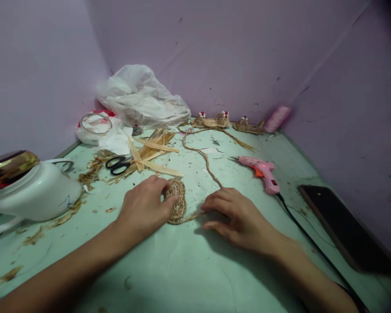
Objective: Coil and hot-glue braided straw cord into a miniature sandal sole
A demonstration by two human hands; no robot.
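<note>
So the woven coil (179, 206) sits mid-surface (169, 274), pinched at its left edge by the left hand (148, 198), thumb laid over it. The right hand (237, 219) is loosely curled with the thumb spread, where the braided rope (208, 165) runs off the coil; whether the rope is actually gripped can't be told. If that pinch is eased or the rope is tugged, the outer rounds could probably be loosened. A burn also seems possible: a red light is shown on the pink glue gun (260, 169), and its nozzle is pointed toward the rope. Its cord (308, 245) is stretched past the right forearm, so it could get snagged, with a phone (342, 226) just beyond. Off left, scissors (119, 165) are left among dry strips (156, 148), near a white pot (42, 191).
</note>
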